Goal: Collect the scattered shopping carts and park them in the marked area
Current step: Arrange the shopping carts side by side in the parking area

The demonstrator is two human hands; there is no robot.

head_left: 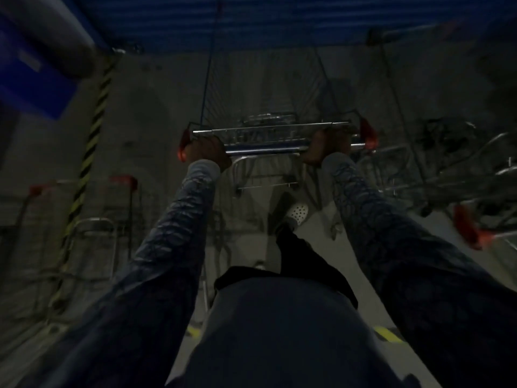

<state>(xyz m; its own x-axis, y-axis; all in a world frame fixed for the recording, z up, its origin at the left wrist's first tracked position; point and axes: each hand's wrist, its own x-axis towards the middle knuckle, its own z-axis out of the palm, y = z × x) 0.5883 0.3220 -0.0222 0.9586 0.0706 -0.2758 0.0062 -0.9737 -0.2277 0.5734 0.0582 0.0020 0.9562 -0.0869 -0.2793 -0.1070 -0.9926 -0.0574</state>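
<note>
Head cam: L hand (208,154) & R hand (326,148) fingers seemingly wrapped round cart handle (265,149), basket (263,93) just beyond knuckles.

Dim concrete floor (156,113); blue wall (251,21)

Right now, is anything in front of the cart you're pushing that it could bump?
Nothing visible straight ahead: the floor past the cart looks bare up to the blue wall. The left carts and right carts stand beside the path. It is dark, so small things could hide.
</note>
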